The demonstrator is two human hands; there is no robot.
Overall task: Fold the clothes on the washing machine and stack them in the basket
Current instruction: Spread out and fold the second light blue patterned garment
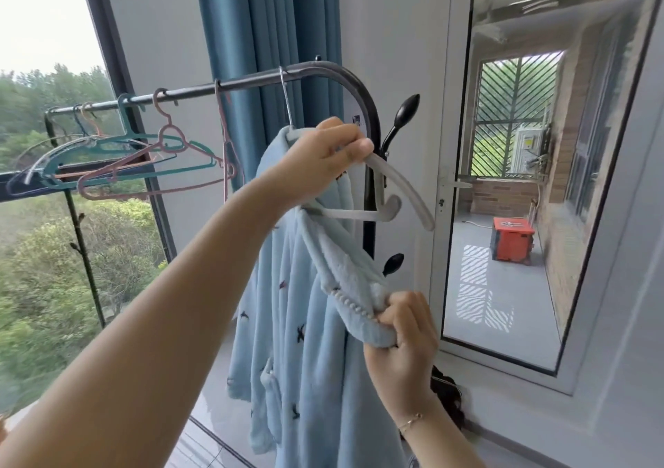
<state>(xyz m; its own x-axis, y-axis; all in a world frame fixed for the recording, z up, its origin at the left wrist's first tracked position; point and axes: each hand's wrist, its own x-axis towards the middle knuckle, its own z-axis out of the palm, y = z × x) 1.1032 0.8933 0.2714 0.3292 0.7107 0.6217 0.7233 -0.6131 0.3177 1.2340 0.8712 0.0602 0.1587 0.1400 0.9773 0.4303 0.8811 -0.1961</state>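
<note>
Fleece garment (pixel 305 324), pale blue with small dark motifs, hung from a grey hanger (pixel 399 187) on the black rail (pixel 251 81), half off it: one shoulder was still over the hanger's left end, the right arm of the hanger was bare. Fabric looked thick, plush and limp, so probably light for its bulk but floppy, likely to slump and drag once free; no stiffness to help a fold. Collar band with a beaded trim was bunched in the right hand (pixel 402 327), fingers curled tight round it, a fair hold since the edge was doubled and less likely to slip than the smooth pile. Left hand (pixel 323 158) gripped the hanger near its neck, thumb and fingers closed on the plastic. Best next hold, as a judgement: both shoulders or the collar, not the hem. Neither the washing machine nor the basket was in view. Beside the garment hung several bare hangers (pixel 143 155), teal and pink, then a blue curtain (pixel 269 36) behind, a window onto trees to the left, and a glazed door (pixel 449 180) to a balcony with an orange box (pixel 512 239) to the right.
</note>
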